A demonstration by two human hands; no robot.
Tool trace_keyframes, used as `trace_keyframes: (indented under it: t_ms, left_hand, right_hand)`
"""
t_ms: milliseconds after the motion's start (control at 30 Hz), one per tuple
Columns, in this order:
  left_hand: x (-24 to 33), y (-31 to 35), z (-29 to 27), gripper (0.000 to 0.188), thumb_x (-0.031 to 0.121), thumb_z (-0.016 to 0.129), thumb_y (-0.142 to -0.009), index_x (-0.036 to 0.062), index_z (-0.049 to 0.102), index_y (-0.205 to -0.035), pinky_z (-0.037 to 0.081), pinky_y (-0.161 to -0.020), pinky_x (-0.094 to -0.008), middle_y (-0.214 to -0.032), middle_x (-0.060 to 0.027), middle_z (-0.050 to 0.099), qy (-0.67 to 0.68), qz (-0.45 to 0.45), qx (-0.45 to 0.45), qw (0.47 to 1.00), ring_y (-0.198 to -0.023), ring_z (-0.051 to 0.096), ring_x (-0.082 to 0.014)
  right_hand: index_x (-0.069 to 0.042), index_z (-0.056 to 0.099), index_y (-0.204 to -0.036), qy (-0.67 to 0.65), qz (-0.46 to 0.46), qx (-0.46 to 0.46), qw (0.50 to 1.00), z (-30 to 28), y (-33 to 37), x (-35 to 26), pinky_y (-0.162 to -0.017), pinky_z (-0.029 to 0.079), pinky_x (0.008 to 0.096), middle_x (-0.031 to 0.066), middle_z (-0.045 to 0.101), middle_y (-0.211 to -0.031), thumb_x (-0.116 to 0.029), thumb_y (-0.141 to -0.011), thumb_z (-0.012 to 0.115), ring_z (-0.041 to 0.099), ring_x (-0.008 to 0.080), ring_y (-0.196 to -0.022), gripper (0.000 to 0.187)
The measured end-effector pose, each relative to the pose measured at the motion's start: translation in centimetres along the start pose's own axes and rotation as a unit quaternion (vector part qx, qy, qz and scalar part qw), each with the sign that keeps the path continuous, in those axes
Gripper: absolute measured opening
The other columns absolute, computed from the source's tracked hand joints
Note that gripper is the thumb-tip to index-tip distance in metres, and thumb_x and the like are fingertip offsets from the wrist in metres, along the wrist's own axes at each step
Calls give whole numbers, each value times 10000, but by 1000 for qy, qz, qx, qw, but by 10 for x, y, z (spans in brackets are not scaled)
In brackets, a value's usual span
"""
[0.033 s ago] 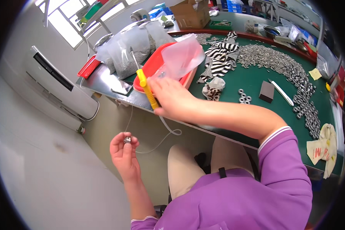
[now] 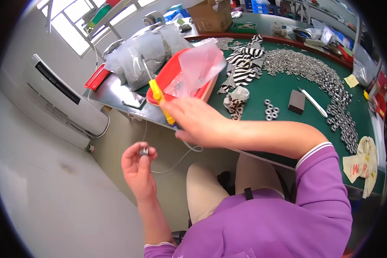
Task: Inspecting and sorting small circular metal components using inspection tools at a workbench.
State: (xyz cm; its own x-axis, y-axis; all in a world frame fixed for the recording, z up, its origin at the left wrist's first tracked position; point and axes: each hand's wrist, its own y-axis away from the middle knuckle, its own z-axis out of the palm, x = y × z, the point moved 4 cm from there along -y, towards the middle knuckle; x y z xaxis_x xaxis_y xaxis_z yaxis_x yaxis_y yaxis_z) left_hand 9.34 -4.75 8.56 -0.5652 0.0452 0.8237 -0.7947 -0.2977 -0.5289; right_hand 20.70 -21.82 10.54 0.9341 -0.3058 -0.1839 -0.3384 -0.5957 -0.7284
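Tilted yellow blowgun (image 2: 156,91), metal piece (image 2: 143,152)

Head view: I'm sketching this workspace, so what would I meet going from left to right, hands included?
Small red tray, left hand holding a small metal piece, right hand, cluster of metal rings, dark block, yellow note.

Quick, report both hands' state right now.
Left hand: closed, fingers pinching a small metal part.
Right hand: closed, holding the yellow air gun; its exact grip is partly hidden.
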Motion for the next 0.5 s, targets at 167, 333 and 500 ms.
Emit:
trace_keyframes:
  t_ms: [167,333,500]
  left_hand:
    - [-13,-89,133,184,-33,610,-855,7,615,-1034,487,-788,-261,-1022,-71,614,-242,128,-198,941,-885,611,-139]
    - [-78,-170,183,160,24,552,-805,29,660,-922,498,-809,-412,-979,-196,646,-606,174,-249,735,-923,629,-361]
    - [-144,-209,173,169,44,554,-755,45,698,-843,511,-776,-402,-853,-197,675,-675,46,-345,650,-835,655,-357]
  right_hand:
    - [-75,579,-1151,-47,-190,-333,922,-57,130,-49,-866,477,341,84,582,-1090,-143,-837,522,576,233,-1039,326]
    - [-60,591,-1013,-92,-84,-272,954,-98,183,-41,-760,488,348,59,562,-917,-149,-797,552,574,231,-897,237]
    - [-83,603,-1133,-65,20,-301,951,-127,203,-26,-777,505,348,57,609,-1006,-109,-817,561,605,235,-928,319]
